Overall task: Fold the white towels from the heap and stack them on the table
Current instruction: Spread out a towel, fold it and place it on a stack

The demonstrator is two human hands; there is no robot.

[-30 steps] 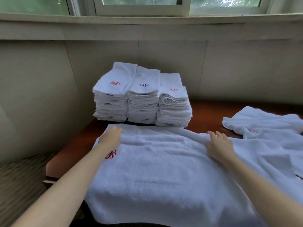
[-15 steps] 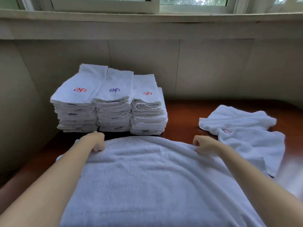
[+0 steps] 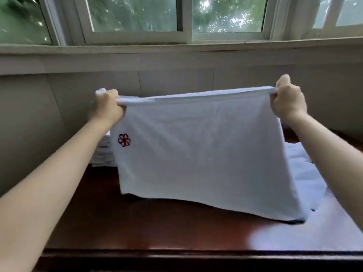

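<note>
Two bare arms reach out over the dark wooden table (image 3: 137, 228). The left hand (image 3: 110, 107) and right hand (image 3: 287, 102) have their fingers clamped on the top corners of a white towel (image 3: 206, 150), which hangs doubled above the table. Behind it, the folded stack (image 3: 103, 152) peeks out at left, and loose towels (image 3: 306, 177) lie at right.

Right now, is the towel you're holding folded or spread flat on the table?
Folded in half, held up: two layered edges run between the left hand and right hand, and the towel hangs above the table.
</note>
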